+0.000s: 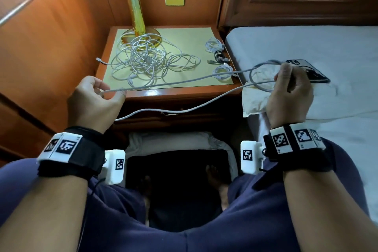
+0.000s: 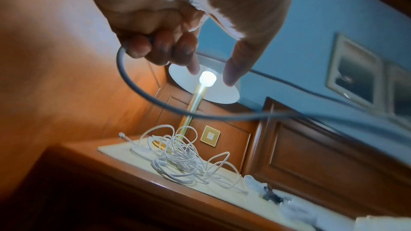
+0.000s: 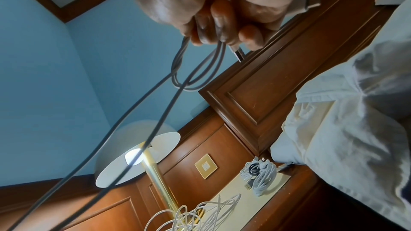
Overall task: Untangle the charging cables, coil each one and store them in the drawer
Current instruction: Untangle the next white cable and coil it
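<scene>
The job looks partway through: three small coiled bundles (image 1: 219, 57) sit at the right edge of the nightstand (image 1: 184, 92) in the head view, while a big tangle of white cables (image 1: 147, 61) lies centre-left by the lamp base (image 1: 141, 37). Nothing appears stored yet, and the drawer (image 1: 169, 115) under the top looks closed. One grey cable (image 1: 180, 82) is being wound now. The right hand (image 1: 290, 96), raised at centre-right over the bed (image 1: 327, 47), has its fingers curled round a couple of loops, plug poking out. The left hand (image 1: 96, 98), centre-left, curls its fingers round the free length, forefinger and thumb held apart
</scene>
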{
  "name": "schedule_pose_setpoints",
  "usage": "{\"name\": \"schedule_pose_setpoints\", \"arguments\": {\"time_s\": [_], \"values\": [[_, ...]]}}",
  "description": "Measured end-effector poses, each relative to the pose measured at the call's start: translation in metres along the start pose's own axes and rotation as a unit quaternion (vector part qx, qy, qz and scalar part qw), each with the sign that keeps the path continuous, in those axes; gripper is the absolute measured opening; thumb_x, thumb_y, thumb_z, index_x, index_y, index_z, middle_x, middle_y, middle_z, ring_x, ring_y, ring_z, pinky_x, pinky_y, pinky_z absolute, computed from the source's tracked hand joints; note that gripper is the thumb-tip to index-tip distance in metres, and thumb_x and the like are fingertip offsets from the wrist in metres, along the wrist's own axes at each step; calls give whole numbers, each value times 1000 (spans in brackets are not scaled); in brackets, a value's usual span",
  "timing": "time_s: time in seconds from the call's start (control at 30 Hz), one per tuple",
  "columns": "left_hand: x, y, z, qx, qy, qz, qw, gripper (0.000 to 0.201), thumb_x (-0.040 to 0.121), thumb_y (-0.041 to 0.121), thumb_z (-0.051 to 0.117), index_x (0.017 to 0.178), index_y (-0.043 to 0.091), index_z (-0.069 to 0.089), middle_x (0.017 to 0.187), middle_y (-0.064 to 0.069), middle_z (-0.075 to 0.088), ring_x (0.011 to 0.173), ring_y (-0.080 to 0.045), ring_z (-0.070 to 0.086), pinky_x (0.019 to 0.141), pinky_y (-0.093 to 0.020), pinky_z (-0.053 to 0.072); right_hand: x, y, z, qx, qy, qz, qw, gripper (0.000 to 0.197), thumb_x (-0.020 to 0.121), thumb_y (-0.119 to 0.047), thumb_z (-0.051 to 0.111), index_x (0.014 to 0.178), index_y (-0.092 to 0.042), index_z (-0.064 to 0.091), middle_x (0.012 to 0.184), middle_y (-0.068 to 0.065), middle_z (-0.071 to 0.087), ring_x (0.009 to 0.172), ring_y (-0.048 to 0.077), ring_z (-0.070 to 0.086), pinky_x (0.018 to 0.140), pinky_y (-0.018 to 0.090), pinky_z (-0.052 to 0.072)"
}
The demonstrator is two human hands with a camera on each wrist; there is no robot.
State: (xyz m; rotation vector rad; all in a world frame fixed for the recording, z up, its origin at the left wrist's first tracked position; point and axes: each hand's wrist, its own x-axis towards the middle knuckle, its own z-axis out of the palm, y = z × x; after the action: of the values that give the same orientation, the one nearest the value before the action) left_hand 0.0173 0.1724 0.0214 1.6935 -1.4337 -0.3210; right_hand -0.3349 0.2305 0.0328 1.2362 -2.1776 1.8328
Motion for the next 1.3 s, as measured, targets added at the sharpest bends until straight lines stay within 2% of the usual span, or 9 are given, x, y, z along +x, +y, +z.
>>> {"name": "schedule_pose_setpoints", "arguments": {"time_s": [0.17, 0.33, 0.43, 0.53, 0.63, 0.83, 1.0, 1.13, 1.3], "values": [[-9, 3, 3, 24, -82, -12, 996, 27, 77, 33, 66, 98, 19, 57, 97, -5, 61, 93, -29, 56, 79, -34, 44, -8, -1, 1, 32, -69, -1, 997, 42, 104, -37, 45, 78, -8, 59, 66, -5, 54, 60, 9, 49, 62, 26, 40], [-24, 12, 11, 9, -137, -14, 990, 23, 88, 20, 60, 105, 11, 46, 102, -9, 59, 82, -24, 51, 71, -26, 37, -29, -10, 7, 101, -203, -6, 974, 42, 103, -39, 46, 75, -8, 54, 60, -5, 46, 54, 13, 41, 54, 32, 34], [-43, 19, 21, -25, -163, 135, 977, 15, 87, 12, 63, 94, 13, 50, 102, -8, 59, 90, -22, 54, 83, -36, 47, -41, -15, 12, 124, -276, 4, 953, 44, 98, -49, 45, 74, -12, 53, 60, -1, 46, 51, 15, 39, 52, 34, 32], [-67, 32, 28, -86, -211, 281, 932, 9, 84, 13, 69, 84, 11, 60, 87, -1, 61, 78, -19, 60, 71, -39, 55, -52, -20, 17, 127, -319, -8, 939, 42, 98, -47, 46, 73, -15, 55, 62, 1, 49, 49, 7, 39, 52, 27, 31], [-87, 43, 35, -137, -257, 281, 914, 6, 87, 14, 75, 90, 11, 71, 85, 4, 64, 69, -12, 62, 61, -28, 54, -59, -23, 19, 142, -336, -5, 931, 40, 101, -41, 47, 74, -12, 54, 62, 5, 48, 48, 5, 38, 51, 24, 31], [-97, 34, 52, -142, -238, 246, 929, 35, 85, 17, 79, 118, 12, 70, 110, 4, 67, 91, -7, 69, 69, -26, 59, -60, -26, 22, 183, -368, 53, 910, 40, 97, -46, 47, 70, -17, 52, 55, -10, 40, 44, 3, 32, 45, 16, 27], [-94, 35, 58, -131, -213, 237, 939, 20, 85, 20, 80, 102, 15, 73, 88, 7, 62, 66, -12, 60, 59, -17, 48, -63, -28, 21, 240, -413, 79, 875, 38, 104, -32, 47, 71, -14, 51, 53, -11, 34, 43, 3, 27, 41, 15, 25], [-88, 35, 53, -127, -261, 262, 920, 8, 83, 14, 81, 82, 19, 74, 86, 8, 57, 65, -15, 57, 58, -16, 43, -54, -22, 23, 176, -313, 65, 931, 36, 97, -43, 48, 67, -23, 53, 54, -10, 41, 45, 7, 35, 46, 25, 31], [-67, 27, 39, -20, -449, 232, 863, 15, 78, 21, 84, 72, 29, 73, 81, 9, 62, 70, -10, 59, 65, -21, 46, -35, -9, 19, 160, -211, 87, 960, 41, 98, -50, 45, 66, -26, 53, 55, -9, 44, 51, 18, 38, 52, 38, 35]]}}
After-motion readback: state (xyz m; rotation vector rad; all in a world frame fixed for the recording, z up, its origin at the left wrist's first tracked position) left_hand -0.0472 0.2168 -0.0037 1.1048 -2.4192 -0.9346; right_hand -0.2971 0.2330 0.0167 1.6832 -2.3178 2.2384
